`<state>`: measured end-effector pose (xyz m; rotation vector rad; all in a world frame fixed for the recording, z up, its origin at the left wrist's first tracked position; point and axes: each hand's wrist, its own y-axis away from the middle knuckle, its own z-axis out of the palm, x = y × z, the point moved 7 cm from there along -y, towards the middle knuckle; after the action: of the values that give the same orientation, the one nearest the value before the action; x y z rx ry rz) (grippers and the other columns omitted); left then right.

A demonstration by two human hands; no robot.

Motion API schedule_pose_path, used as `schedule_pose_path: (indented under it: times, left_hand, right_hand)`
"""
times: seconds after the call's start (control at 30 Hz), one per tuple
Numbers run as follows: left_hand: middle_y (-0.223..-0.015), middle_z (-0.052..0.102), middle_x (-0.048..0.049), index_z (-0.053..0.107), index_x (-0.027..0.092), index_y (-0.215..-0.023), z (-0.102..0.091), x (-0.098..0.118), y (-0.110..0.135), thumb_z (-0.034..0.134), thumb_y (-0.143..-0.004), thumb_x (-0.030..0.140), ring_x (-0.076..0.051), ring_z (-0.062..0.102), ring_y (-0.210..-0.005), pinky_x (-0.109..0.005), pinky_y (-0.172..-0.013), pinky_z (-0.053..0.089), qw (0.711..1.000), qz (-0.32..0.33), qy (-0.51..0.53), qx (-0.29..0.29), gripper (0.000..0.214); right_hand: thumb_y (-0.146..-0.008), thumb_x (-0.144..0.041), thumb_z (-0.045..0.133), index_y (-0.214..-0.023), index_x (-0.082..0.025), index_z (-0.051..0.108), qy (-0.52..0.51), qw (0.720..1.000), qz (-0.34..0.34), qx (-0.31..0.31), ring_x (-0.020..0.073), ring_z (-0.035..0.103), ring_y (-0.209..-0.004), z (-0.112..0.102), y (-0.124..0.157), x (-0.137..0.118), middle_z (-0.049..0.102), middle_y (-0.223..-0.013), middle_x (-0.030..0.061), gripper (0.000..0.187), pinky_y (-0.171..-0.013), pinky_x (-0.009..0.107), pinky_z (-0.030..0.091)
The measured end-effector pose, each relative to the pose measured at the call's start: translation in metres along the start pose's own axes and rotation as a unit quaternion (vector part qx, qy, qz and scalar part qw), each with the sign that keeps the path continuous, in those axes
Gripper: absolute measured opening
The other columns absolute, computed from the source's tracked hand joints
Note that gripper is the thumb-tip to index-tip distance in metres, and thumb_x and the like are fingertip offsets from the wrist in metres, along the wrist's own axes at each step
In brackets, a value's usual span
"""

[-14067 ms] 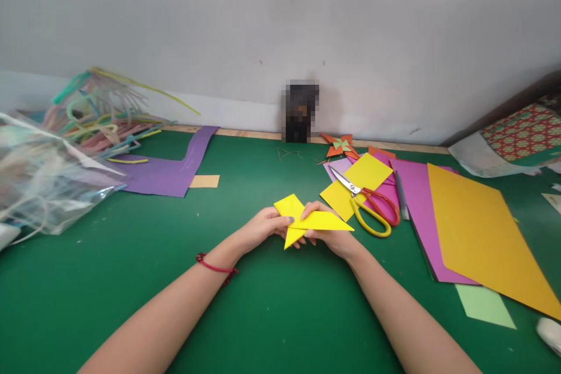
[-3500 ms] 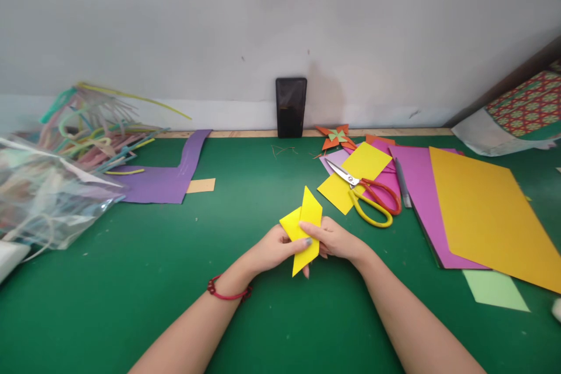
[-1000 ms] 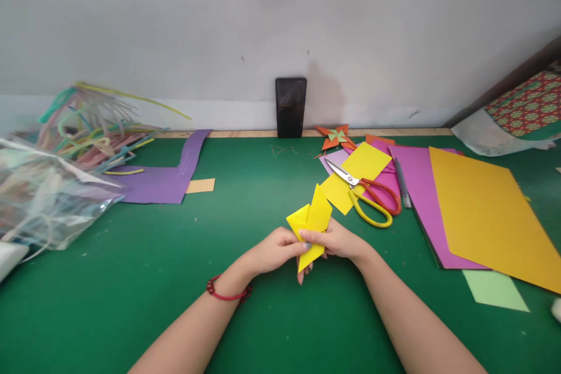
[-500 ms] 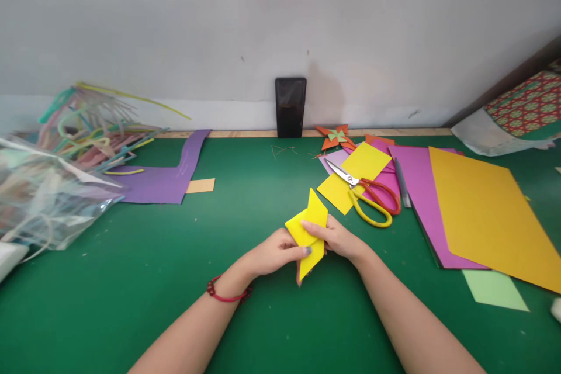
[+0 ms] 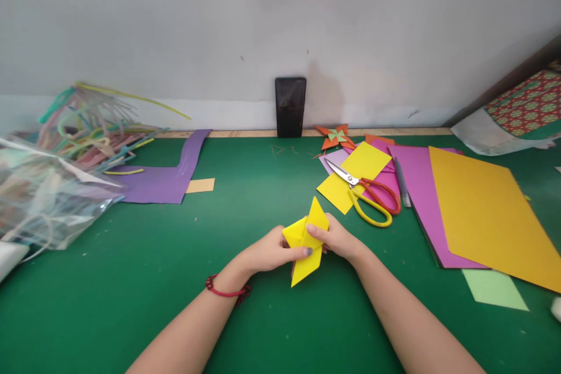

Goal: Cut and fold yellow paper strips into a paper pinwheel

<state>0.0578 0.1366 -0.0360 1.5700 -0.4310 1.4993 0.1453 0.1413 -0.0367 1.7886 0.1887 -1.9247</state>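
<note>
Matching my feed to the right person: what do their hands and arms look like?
Both forearms are bare as far as they show. The left hand is ungloved, with a greyish thumbnail; a thin red cord bracelet with darker knots or beads circles its wrist. The right hand is ungloved too, its wrist bare.

Most of the left fingers (image 5: 298,253) and right fingers (image 5: 317,234) are hidden behind the folded yellow paper (image 5: 303,238) — its underside unseen. Far left of the fingers, a clear bag (image 5: 65,222), contents blurred, runs out of view; far right, a white object (image 5: 557,308) is cropped — unidentifiable. Strands (image 5: 284,151) beyond the fingers are too fine to name.
</note>
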Motion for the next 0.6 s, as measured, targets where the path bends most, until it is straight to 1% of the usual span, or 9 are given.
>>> schedule_pose_path:
  times: [0.07, 0.17, 0.27, 0.33, 0.43, 0.53, 0.6]
  left_hand:
    - [-0.079, 0.067, -0.0020, 0.067, 0.015, -0.085, 0.000, -0.002, 0.001, 0.064, -0.069, 0.031, -0.013, 0.058, -0.068, -0.025, -0.066, 0.046, 1.000, -0.011, -0.010, -0.008, 0.023]
    - [-0.074, 0.066, -0.0008, 0.067, 0.014, -0.084, 0.000, -0.001, 0.001, 0.063, -0.069, 0.030, -0.013, 0.057, -0.064, -0.023, -0.063, 0.045, 1.000, -0.010, -0.025, -0.005, 0.022]
    - [-0.074, 0.067, -0.0014, 0.067, 0.014, -0.085, 0.001, 0.003, 0.001, 0.059, -0.074, 0.034, -0.013, 0.057, -0.064, -0.022, -0.062, 0.045, 0.998, 0.018, -0.065, 0.005, 0.024]
    - [-0.067, 0.066, -0.0019, 0.067, 0.014, -0.080, 0.004, 0.007, 0.001, 0.052, -0.080, 0.041, -0.013, 0.058, -0.060, -0.022, -0.061, 0.045, 0.996, 0.050, -0.074, -0.006, 0.031]
    - [-0.059, 0.064, -0.0024, 0.065, 0.013, -0.076, 0.008, 0.009, 0.000, 0.044, -0.083, 0.052, -0.012, 0.056, -0.049, -0.021, -0.054, 0.044, 0.995, 0.079, -0.048, -0.033, 0.045]
    - [-0.066, 0.066, -0.0038, 0.063, 0.012, -0.080, 0.007, 0.006, -0.001, 0.048, -0.081, 0.054, -0.010, 0.055, -0.044, -0.020, -0.050, 0.043, 0.996, 0.073, -0.022, -0.035, 0.045]
    - [-0.063, 0.066, -0.0032, 0.062, 0.013, -0.078, 0.006, 0.006, -0.002, 0.049, -0.081, 0.052, -0.010, 0.056, -0.045, -0.020, -0.052, 0.044, 0.996, 0.075, -0.021, -0.036, 0.042]
  right_hand:
    - [-0.072, -0.061, 0.055, -0.063, -0.017, 0.047, -0.001, 1.000, -0.005, -0.004, 0.0043, 0.035, -0.036, 0.000, 0.001, -0.004, 0.040, -0.047, -0.0066, 0.046, -0.034, 0.019, 0.026]
    - [-0.075, -0.055, 0.056, -0.062, -0.017, 0.045, 0.002, 1.000, -0.004, -0.010, 0.0043, 0.036, -0.036, 0.001, 0.001, -0.007, 0.039, -0.046, -0.0071, 0.042, -0.034, 0.018, 0.026]
    - [-0.073, -0.053, 0.059, -0.061, -0.017, 0.046, -0.020, 1.000, 0.007, -0.008, 0.0040, 0.035, -0.036, 0.000, 0.001, -0.008, 0.041, -0.047, -0.0071, 0.040, -0.033, 0.018, 0.025]
    - [-0.071, -0.051, 0.061, -0.060, -0.017, 0.047, -0.038, 0.999, 0.018, -0.014, 0.0041, 0.034, -0.035, 0.001, 0.001, -0.007, 0.040, -0.045, -0.0075, 0.039, -0.032, 0.019, 0.024]
    - [-0.070, -0.050, 0.062, -0.058, -0.017, 0.046, -0.045, 0.998, 0.035, -0.031, 0.0041, 0.033, -0.033, 0.002, 0.001, -0.006, 0.039, -0.041, -0.0081, 0.038, -0.032, 0.019, 0.022]
    - [-0.068, -0.049, 0.063, -0.057, -0.016, 0.048, -0.047, 0.997, 0.050, -0.033, 0.0041, 0.033, -0.033, 0.000, 0.002, -0.005, 0.040, -0.041, -0.0075, 0.038, -0.032, 0.019, 0.021]
    - [-0.066, -0.049, 0.065, -0.056, -0.015, 0.048, -0.052, 0.996, 0.060, -0.029, 0.0040, 0.034, -0.034, -0.001, 0.002, -0.004, 0.041, -0.043, -0.0071, 0.039, -0.033, 0.019, 0.021]
